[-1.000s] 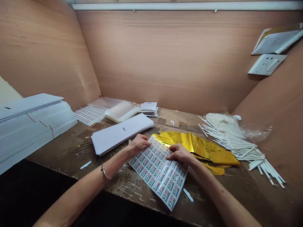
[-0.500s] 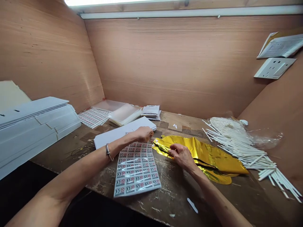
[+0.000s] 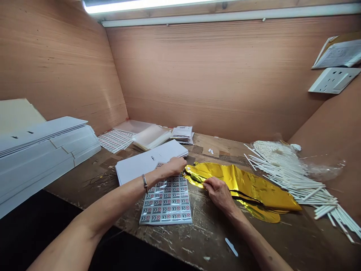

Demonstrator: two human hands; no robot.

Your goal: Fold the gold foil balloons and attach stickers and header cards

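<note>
Head view. Two hands, both the person's own. Left hand (image 3: 177,166), fingers curled, sits just past the top edge of one sticker sheet (image 3: 166,201), over the near corner of a stack of white card (image 3: 149,162); grip cannot be told. One metal bangle (image 3: 144,183) on that wrist. Right hand (image 3: 220,194), half closed, rests on one folded piece of gold foil (image 3: 242,187), fingers at its near edge; grip also unclear. The sheet lies flat on the worktop (image 3: 214,235), between the hands, partly under the left wrist.

Around: one pile of flat white cartons (image 3: 47,150) at far left; further sticker sheets (image 3: 115,140), clear plastic sleeves (image 3: 150,136) and a small leaflet stack (image 3: 183,134) behind the card. Right: white sticks (image 3: 299,188), too many to count, beside a plastic bag (image 3: 324,170). One loose white strip (image 3: 231,247) near the front edge. Wall: one socket (image 3: 334,80), papers (image 3: 337,54) above.
</note>
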